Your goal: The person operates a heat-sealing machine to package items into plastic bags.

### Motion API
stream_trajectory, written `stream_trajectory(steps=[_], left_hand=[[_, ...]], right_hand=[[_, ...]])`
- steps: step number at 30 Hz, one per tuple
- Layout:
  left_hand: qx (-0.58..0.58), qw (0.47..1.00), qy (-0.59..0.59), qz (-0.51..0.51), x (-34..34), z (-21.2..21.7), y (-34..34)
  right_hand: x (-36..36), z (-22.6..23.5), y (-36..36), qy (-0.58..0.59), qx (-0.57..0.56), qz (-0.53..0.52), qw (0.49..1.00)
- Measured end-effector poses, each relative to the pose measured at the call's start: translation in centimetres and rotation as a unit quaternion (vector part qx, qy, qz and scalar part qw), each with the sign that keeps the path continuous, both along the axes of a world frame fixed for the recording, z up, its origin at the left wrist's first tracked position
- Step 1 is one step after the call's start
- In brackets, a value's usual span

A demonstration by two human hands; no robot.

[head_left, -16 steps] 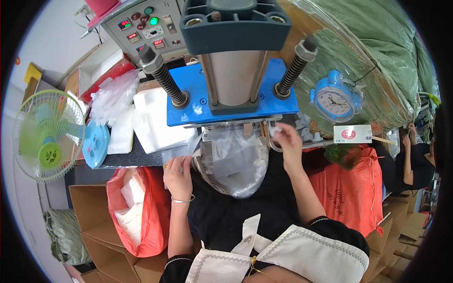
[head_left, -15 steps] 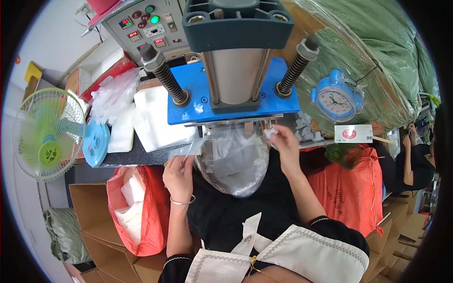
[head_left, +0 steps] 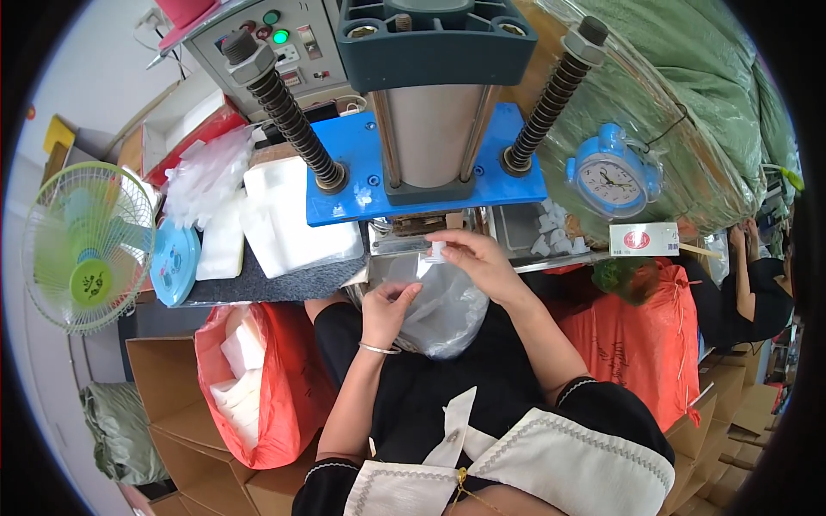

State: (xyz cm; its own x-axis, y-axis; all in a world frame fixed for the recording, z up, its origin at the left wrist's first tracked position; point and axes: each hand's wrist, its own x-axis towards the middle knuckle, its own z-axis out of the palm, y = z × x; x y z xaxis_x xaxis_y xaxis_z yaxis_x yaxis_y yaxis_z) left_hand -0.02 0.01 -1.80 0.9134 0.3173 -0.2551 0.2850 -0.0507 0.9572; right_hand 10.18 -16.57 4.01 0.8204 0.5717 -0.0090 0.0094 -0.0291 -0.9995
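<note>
My right hand pinches a small white plastic piece just in front of the press. Below and to its left, my left hand has thumb and fingers closed on the edge of a clear plastic bag, which is hard to make out. Both hands are close together above a container lined with clear plastic at my lap. Behind them stands a press with a blue plate, a grey cylinder and two spring-wrapped rods.
More small white pieces lie in a metal tray to the right. Left of the press are stacked clear bags and a green fan. Red bags flank my lap. A blue alarm clock and small box sit at right.
My left hand has moved right with the clear bag, and my right hand has come left with the white piece. The press's two rods now stand higher above the blue plate.
</note>
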Motion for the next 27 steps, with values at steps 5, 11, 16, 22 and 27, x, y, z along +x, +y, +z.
stream_trajectory(steps=[5,11,16,22,27], left_hand=[[0.017,1.0,0.004,0.005,-0.4,-0.5,0.0],[-0.052,0.998,-0.04,0.011,0.9,-0.2,-1.8],[-0.08,0.996,-0.013,-0.043,1.6,0.8,-1.1],[-0.075,0.997,-0.016,0.0,4.3,-0.6,0.8],[0.059,0.998,-0.023,-0.006,5.1,-0.5,1.0]], right_hand=[[0.5,-0.3,-0.1,-0.043,-0.027,-0.04,0.998],[0.1,-3.7,1.3,-0.035,-0.041,-0.077,0.996],[0.1,-4.4,0.9,-0.046,-0.016,-0.117,0.992],[1.1,-0.9,-1.6,-0.345,-0.289,-0.213,0.867],[4.1,-2.2,-6.4,-0.35,-0.611,-0.264,0.659]])
